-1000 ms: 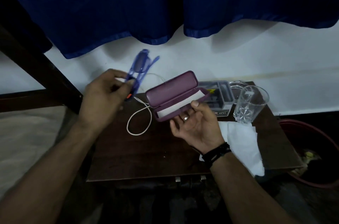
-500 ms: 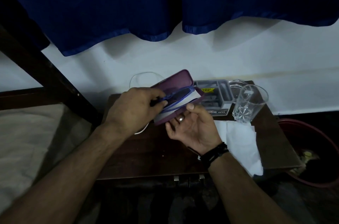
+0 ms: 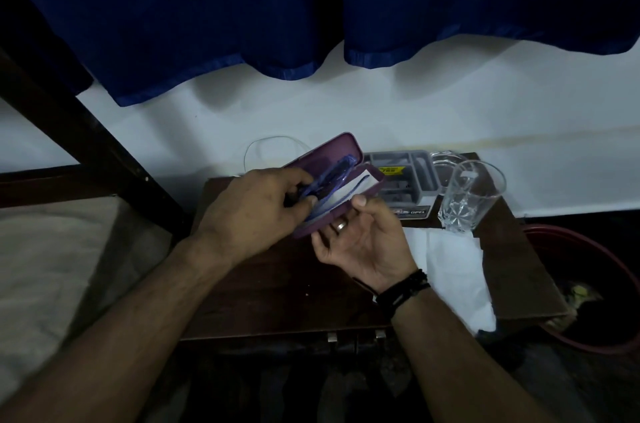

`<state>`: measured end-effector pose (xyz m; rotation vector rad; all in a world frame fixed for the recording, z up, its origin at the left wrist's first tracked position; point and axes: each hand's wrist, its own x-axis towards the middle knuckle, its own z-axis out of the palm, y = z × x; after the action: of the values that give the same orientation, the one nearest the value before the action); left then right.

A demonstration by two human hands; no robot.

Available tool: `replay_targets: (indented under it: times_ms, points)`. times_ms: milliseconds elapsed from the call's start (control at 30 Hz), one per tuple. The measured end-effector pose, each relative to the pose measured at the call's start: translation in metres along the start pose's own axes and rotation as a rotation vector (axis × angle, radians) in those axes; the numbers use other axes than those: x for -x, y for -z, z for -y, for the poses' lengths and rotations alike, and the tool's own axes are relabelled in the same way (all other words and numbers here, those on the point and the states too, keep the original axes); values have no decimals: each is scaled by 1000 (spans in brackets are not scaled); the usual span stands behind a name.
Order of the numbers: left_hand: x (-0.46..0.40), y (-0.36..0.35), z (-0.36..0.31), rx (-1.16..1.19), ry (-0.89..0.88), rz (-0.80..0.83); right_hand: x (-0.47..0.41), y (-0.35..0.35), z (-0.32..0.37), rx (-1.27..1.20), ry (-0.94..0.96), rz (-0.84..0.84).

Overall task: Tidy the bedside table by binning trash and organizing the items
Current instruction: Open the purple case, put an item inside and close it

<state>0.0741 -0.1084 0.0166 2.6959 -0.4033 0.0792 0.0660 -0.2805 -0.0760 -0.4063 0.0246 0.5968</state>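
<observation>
A purple glasses case (image 3: 337, 152) stands open above the dark wooden bedside table (image 3: 277, 287). My right hand (image 3: 360, 235) holds the case from below, thumb on its front rim. Blue glasses (image 3: 332, 176) lie partly inside the case over a white cloth lining (image 3: 349, 190). My left hand (image 3: 256, 211) pinches the glasses at their left end, and its fingers cover that end of the case. A white tissue (image 3: 453, 270) lies on the table's right part.
A clear drinking glass (image 3: 467, 197) stands at the table's back right, beside a grey boxed item (image 3: 405, 176) and a clear round dish (image 3: 445, 159). A white cable (image 3: 273, 140) loops behind the case. A red bin (image 3: 595, 287) sits on the floor at right. A bed lies left.
My left hand brought the blue glasses from up at the left down into the open case. The case and my right hand stayed nearly in place.
</observation>
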Motion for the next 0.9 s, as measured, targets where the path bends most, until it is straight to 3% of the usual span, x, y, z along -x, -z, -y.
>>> replay_targets:
  times_ms: [367, 733, 900]
  points:
    - [-6, 4, -9, 20, -165, 96, 1, -1, 0, 19, -5, 8]
    - [-15, 6, -11, 18, -181, 210, 1, 0, 0, 18, 2, 20]
    - [-11, 7, -4, 56, -198, 81, 2, 0, 0, 9, 2, 35]
